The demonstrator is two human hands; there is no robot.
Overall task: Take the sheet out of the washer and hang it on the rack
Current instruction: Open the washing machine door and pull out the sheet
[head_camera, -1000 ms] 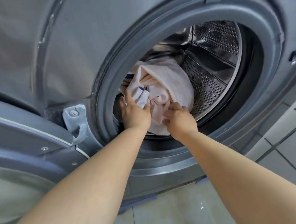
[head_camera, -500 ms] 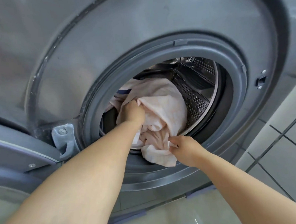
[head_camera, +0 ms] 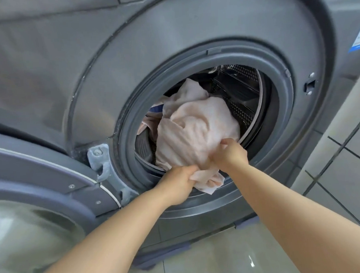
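Bunching out through the round opening of the grey washer (head_camera: 190,40), the sheet (head_camera: 197,129) is showing as a pale pinkish-cream cloth, crumpled into soft folds and faintly mottled, with its upper part rising in a peak inside the drum (head_camera: 244,94) and its lower end spilling over the dark rubber door seal (head_camera: 124,144). A glimpse of blue-striped fabric is peeking out behind it at the upper left, though whether that belongs to the same cloth is unclear. Both hands are gripping the sheet's lower edge close beside one another: the left hand (head_camera: 178,185) is curling its fingers around a wad of cloth just outside the seal's bottom rim, and the right hand (head_camera: 228,154) is pinching a fold slightly higher, at the lip of the opening. A loose corner is hanging below the two fists. The washer door (head_camera: 41,187) is standing swung open at the lower left, its glass window reflecting light. Glossy floor tiles (head_camera: 214,265) are lying beneath the machine, and a tiled wall (head_camera: 349,157) is running along the right.
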